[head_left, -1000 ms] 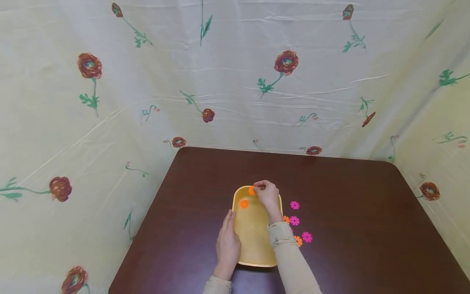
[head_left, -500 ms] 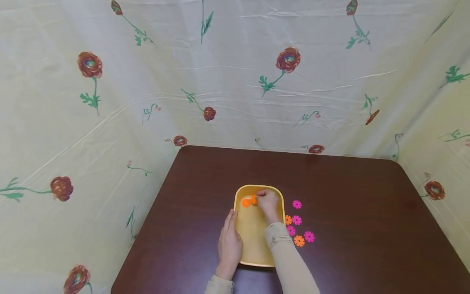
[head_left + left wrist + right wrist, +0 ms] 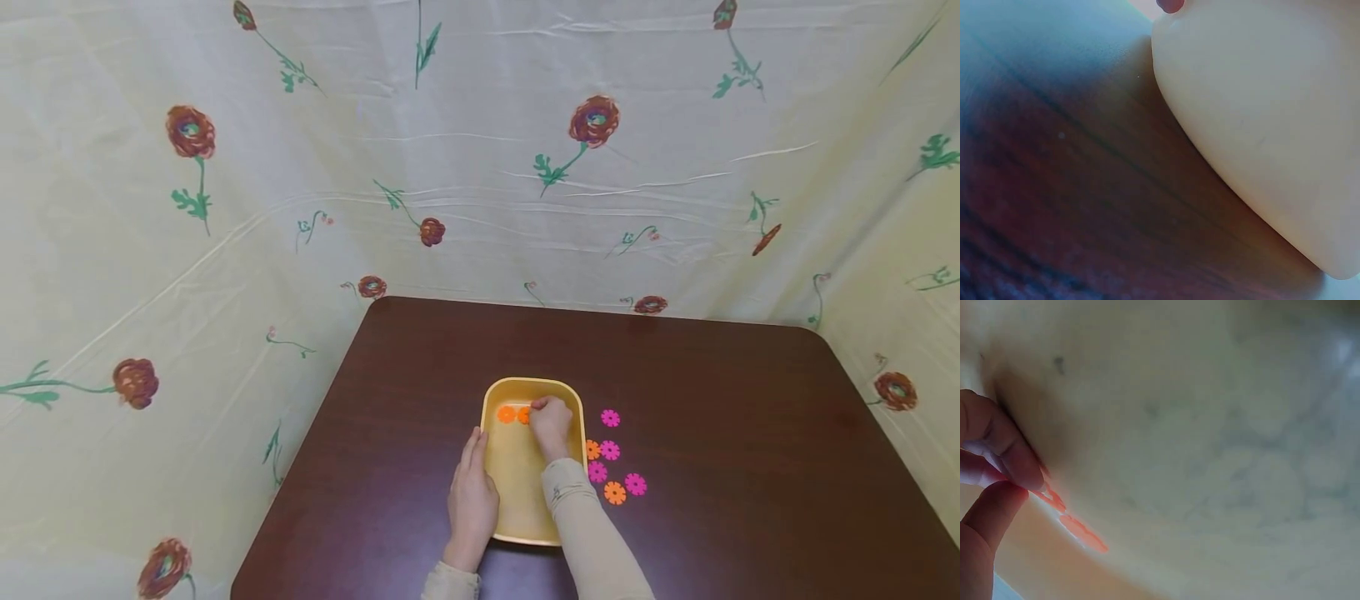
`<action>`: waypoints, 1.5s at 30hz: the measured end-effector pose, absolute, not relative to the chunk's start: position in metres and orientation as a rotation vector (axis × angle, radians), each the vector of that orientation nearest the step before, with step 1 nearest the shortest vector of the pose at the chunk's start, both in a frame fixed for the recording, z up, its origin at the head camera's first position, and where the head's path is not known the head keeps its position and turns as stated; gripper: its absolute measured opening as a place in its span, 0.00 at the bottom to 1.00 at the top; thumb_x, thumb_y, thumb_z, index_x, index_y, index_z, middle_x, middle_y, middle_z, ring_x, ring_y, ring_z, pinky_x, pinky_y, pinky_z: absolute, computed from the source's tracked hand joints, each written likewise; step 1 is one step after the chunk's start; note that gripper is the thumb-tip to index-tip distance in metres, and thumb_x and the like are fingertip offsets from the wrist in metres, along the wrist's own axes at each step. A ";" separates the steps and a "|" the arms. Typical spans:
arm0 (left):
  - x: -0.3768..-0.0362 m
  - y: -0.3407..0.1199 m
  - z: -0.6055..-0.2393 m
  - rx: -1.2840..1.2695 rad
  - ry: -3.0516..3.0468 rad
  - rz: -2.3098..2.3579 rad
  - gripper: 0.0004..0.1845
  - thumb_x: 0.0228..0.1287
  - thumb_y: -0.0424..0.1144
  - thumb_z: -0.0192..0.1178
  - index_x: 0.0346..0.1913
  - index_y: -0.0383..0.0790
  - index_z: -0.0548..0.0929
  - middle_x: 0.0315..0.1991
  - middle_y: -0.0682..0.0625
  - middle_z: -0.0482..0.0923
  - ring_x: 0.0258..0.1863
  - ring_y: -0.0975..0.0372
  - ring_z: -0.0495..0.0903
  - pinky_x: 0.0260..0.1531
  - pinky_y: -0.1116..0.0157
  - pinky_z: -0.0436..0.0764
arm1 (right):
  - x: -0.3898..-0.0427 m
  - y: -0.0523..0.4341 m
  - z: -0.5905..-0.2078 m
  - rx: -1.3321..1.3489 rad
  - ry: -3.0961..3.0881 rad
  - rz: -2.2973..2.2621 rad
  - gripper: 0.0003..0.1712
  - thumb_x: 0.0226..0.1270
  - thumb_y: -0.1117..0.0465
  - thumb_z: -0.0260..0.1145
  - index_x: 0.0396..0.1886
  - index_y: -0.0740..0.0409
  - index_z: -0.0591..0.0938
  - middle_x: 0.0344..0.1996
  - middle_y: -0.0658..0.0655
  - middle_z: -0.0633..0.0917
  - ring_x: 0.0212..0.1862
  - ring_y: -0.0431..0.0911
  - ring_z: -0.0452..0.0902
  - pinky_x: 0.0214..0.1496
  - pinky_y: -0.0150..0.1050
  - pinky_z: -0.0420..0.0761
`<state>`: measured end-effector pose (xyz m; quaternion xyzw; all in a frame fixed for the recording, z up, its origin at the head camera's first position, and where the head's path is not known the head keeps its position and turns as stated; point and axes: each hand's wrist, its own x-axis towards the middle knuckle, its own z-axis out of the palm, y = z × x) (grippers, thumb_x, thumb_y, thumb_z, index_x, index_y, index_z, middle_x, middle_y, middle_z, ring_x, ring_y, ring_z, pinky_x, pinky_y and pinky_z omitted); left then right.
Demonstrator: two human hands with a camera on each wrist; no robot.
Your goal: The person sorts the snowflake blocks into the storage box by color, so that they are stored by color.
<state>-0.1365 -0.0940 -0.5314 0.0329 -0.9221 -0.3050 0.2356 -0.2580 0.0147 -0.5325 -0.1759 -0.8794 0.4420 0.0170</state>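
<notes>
Right hand (image 3: 551, 423) lowered – orange disc (image 3: 524, 414) now beside first.

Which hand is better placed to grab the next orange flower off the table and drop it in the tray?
Right, probably. The right hand is over the tray, and the loose orange flower lies on that side. The left hand rests on the tray's far side.

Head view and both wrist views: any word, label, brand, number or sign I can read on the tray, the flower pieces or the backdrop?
None: no text shows in any view.
Yellow plastic tray: plain, no label.
Orange flower-shaped pieces and pink flower-shaped pieces: no markings visible.
Cream floral cloth backdrop: printed flowers only.
Wrist views: blurred close-ups, no lettering.
</notes>
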 end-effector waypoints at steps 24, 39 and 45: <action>-0.136 -0.093 -0.533 0.097 -2.518 -0.835 0.28 0.48 0.20 0.53 0.57 0.37 0.74 0.59 0.47 0.71 0.38 0.49 0.78 0.29 0.53 0.76 | -0.259 0.012 -0.516 -0.408 -2.749 1.295 0.04 0.48 0.67 0.66 0.26 0.63 0.82 0.26 0.59 0.83 0.32 0.55 0.77 0.36 0.43 0.77; -0.138 -0.092 -0.535 0.101 -2.497 -0.844 0.30 0.46 0.19 0.53 0.57 0.36 0.74 0.59 0.47 0.71 0.41 0.49 0.78 0.32 0.53 0.76 | -0.265 0.020 -0.463 -0.284 -2.641 1.353 0.04 0.55 0.64 0.65 0.30 0.60 0.82 0.26 0.56 0.83 0.31 0.51 0.78 0.38 0.44 0.76; -0.137 -0.092 -0.536 0.104 -2.493 -0.856 0.30 0.45 0.19 0.54 0.57 0.37 0.74 0.59 0.47 0.71 0.42 0.49 0.78 0.32 0.52 0.76 | -0.262 0.039 -0.453 -0.223 -2.640 1.351 0.05 0.56 0.64 0.64 0.34 0.59 0.82 0.27 0.55 0.83 0.32 0.50 0.78 0.38 0.44 0.75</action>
